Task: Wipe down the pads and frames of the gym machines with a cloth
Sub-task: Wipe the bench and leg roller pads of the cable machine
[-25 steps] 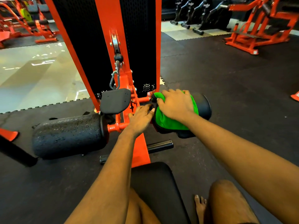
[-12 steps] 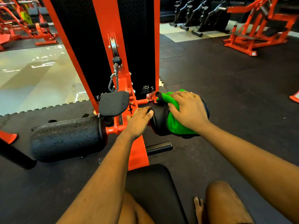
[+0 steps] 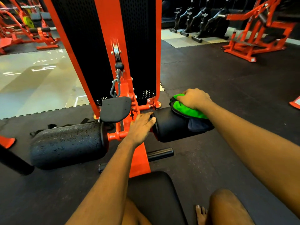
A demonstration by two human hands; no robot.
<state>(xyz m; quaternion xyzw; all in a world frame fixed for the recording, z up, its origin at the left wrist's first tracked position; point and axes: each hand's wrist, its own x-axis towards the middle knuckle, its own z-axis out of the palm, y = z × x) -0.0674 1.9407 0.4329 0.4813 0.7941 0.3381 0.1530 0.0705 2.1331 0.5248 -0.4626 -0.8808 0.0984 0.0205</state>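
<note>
I sit on the black seat pad (image 3: 154, 192) of an orange cable machine (image 3: 112, 30). My right hand (image 3: 193, 99) grips a green cloth (image 3: 186, 109) with a dark underside, bunched on the outer end of the right black roller pad (image 3: 170, 125). My left hand (image 3: 140, 125) rests flat with straight fingers on the orange frame (image 3: 118, 135) at that roller's inner end. The left roller pad (image 3: 68, 143) looks speckled and rough. A small black pad (image 3: 115, 108) sits above the crossbar.
A black foot bar (image 3: 159, 153) lies low on the dark rubber floor (image 3: 227, 95). Other orange machines stand at the far right (image 3: 253, 34) and far left (image 3: 24, 33). Black exercise bikes (image 3: 199, 21) line the back. My bare knee (image 3: 227, 207) is at the bottom right.
My right hand has slid the green cloth outward along the right roller pad to its far end, uncovering more of the pad. My left hand has barely moved on the frame.
</note>
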